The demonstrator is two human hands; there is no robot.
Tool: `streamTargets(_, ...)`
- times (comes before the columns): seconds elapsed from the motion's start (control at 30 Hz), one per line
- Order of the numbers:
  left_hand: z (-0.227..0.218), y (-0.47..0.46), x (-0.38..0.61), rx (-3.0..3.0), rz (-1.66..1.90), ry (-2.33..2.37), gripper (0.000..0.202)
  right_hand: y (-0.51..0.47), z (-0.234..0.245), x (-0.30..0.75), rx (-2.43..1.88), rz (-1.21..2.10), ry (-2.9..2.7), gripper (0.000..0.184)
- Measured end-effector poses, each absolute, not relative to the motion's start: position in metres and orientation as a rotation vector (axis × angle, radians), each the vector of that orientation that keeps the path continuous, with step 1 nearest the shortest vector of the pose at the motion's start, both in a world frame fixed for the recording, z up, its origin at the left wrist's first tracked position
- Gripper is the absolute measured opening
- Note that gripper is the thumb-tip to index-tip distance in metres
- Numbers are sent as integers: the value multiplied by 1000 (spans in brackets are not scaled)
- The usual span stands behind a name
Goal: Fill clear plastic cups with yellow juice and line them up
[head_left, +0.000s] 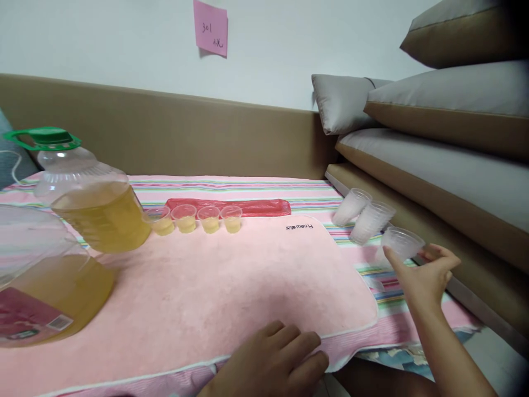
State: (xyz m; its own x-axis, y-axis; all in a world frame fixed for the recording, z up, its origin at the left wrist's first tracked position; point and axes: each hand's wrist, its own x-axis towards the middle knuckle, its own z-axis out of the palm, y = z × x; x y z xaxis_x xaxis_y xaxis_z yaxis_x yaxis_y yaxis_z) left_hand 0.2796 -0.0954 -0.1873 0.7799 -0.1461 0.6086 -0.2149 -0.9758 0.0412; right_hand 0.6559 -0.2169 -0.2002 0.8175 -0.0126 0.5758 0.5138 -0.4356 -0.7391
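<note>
My right hand [430, 273] is at the right side, thumb and fingers around a stack of clear plastic cups [401, 241]. Two more stacks of cups stand just behind it, a nearer one [372, 221] and a farther one [351, 207], both tilted in view. My left hand [283, 355] rests at the front edge of the pink mat [248, 275], holding nothing, its fingers loosely bent and a little apart. Several small cups of yellow liquid [209, 220] form a row at the mat's back left.
At left stand a big green-capped jug [103, 215] of yellow liquid and, nearer, a second large clear container [82, 286] with a label. A red plastic wrapper [264, 208] lies behind the cup row. Grey-brown cushions [446, 160] are piled along the right.
</note>
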Motion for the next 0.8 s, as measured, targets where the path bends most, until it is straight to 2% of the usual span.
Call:
streamTargets(0.23,-166,-88,269,2659,1058,-12,19,-185,-175,585,-1607,-614,-808,92)
streamTargets(0.4,-156,-69,259,2382,1194,391,39,-148,-177,520,-1488,-463,-1106,86)
streamTargets(0.63,-150,-40,248,2072,1133,755,79,-116,-172,448,-1377,-372,-1404,62)
streamTargets(0.8,-146,-36,244,2002,1048,826,86,-108,-176,436,-1278,-364,-1560,48)
